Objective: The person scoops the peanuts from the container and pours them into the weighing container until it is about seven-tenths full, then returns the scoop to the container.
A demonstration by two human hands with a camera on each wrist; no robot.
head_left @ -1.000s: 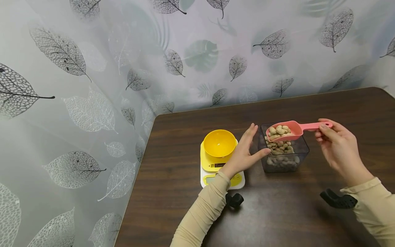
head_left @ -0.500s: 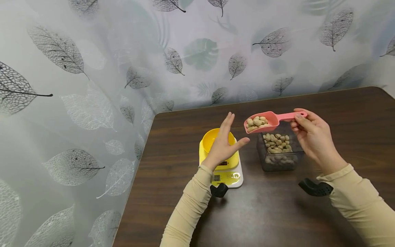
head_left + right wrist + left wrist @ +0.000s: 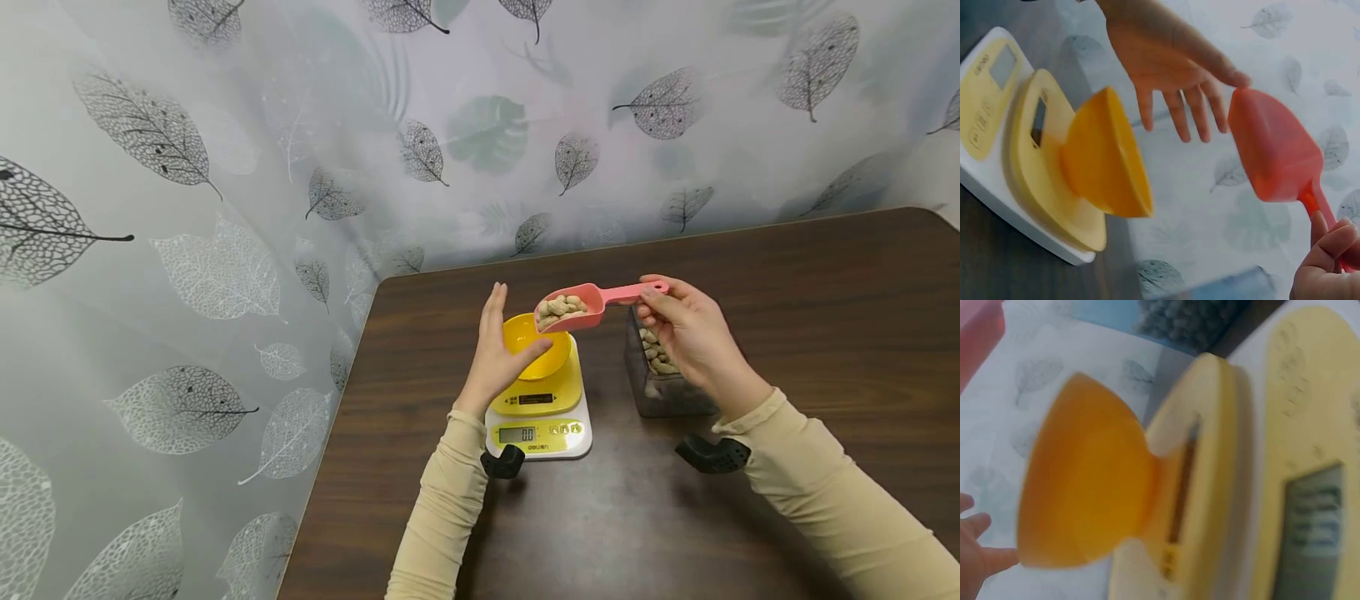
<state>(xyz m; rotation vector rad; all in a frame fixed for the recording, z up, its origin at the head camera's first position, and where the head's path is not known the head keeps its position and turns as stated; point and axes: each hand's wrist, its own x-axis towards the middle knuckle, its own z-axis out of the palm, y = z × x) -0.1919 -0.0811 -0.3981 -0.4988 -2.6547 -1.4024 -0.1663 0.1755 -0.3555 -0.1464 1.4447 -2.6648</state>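
A pink scoop (image 3: 594, 310) is held by its handle in the right hand (image 3: 693, 333), right of centre in the head view; that grip is narrow, with the handle pinched between thumb and fingers. Unshelled peanuts (image 3: 561, 308) are carried in the scoop, whose lip is seen overlapping the upper right of a yellow bowl (image 3: 547, 360). In the right wrist view, the scoop is shown clear of the bowl, with its underside turned to the camera at the right of the frame.

Nothing is held by the left hand (image 3: 491, 358), whose grip is wide, with thumb and fingers spread. It is seen at the left of the bowl in the head view, the thumb crossing in front of the bowl; whether the bowl or the scoop is touched by it cannot be told.

The bowl is set on a yellow and white scale (image 3: 555, 396) near the centre of the frame, and 0.0 is shown on its display (image 3: 517, 434). To the right of the scale, a dark see-through container (image 3: 667, 402) with more peanuts is partly covered by the right hand. The tabletop (image 3: 405, 400) is dark and wood-grained, and the wall covering (image 3: 487, 192) behind it is patterned with leaves.
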